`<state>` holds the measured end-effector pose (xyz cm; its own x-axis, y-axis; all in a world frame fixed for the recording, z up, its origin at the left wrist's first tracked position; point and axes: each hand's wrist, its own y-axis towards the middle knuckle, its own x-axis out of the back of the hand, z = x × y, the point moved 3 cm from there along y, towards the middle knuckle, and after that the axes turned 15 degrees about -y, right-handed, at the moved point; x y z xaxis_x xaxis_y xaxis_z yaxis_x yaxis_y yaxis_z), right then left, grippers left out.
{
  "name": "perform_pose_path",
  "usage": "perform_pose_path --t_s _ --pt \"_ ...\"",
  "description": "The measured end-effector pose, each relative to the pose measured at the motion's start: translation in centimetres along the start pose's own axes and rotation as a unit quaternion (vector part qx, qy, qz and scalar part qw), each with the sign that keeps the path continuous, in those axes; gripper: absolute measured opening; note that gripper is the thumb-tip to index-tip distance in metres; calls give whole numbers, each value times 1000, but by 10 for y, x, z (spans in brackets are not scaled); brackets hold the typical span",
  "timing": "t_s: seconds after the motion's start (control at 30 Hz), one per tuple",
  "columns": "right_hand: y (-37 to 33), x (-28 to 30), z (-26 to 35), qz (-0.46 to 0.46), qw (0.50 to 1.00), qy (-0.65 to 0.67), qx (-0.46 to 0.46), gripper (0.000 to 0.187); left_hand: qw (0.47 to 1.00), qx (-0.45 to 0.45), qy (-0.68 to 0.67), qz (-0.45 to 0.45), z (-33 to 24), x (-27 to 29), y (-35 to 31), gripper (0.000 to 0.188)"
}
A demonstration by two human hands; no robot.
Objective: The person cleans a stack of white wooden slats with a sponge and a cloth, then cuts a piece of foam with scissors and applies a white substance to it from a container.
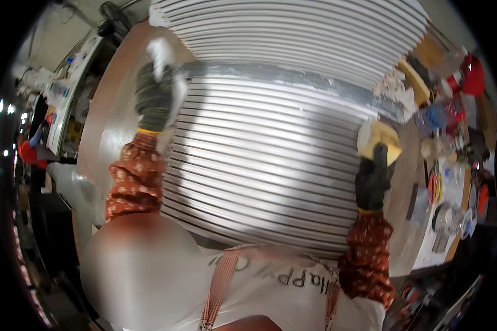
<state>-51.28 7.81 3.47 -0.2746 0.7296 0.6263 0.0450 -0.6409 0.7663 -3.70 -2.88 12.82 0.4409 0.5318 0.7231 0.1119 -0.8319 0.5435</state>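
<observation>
A ribbed silvery metal panel point(265, 160) lies in front of me, its slats running across. At its far left edge is my left hand point(153, 96) in a dark work glove, closed around a crumpled white cloth point(160, 55); motion blurs both somewhat. My right hand point(373, 182), gloved alike, grips a pale yellow sponge point(378, 140) at the panel's right edge. Beyond the panel a grey bar point(281, 77) runs across, and behind it a second ribbed panel point(298, 33) stretches away. Patterned reddish sleeves cover both forearms.
Clear plastic bottles point(447, 115), a red object point(471, 76), a yellow block point(414, 83) and crumpled white cloth point(397, 91) crowd the right side. A jar point(446, 219) stands nearer. At left are another cluttered bench point(66, 105) and a dark fan point(113, 19).
</observation>
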Motion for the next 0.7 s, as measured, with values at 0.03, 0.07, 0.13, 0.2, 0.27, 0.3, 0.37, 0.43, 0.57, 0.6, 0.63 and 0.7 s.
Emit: perform_pose_path --t_s 0.03,0.07,0.13,0.2,0.27,0.3,0.37,0.43,0.57,0.6,0.63,0.7 --pt "-4 -3 -2 27 999 -1 -40 39 990 -73 -119 23 -18 -28 -7 46" --pt "-4 -4 -3 55 996 2 -74 39 962 -138 -234 32 -61 -64 -19 41" --pt "1 -1 -3 -14 997 14 -80 37 923 -366 -114 9 -177 -110 -38 41" --pt "-1 -6 -10 25 973 156 -171 37 912 -305 -101 256 -231 -149 -52 41" --pt "-6 -5 -15 32 914 298 -275 38 833 -211 20 512 -289 -136 -51 39" --pt "-9 -9 -13 44 895 334 -293 40 877 -442 -38 184 -222 -155 -73 35" --pt "-16 -14 -14 56 830 415 -369 43 900 -386 -113 169 -167 -137 -58 34" --pt "-3 -8 -8 20 700 536 -472 41 936 -269 -11 226 -115 -109 -45 34" --pt "21 -9 13 -59 493 683 -536 36 937 -103 255 214 2 -27 -25 31" --pt "22 -10 11 -70 501 674 -539 37 928 20 295 227 -9 -11 -20 32" --pt "12 -16 1 -58 511 693 -505 45 939 -10 295 175 0 -11 -12 32" --pt "16 -8 2 -70 471 708 -522 46 966 -85 235 72 -2 -13 -3 31"
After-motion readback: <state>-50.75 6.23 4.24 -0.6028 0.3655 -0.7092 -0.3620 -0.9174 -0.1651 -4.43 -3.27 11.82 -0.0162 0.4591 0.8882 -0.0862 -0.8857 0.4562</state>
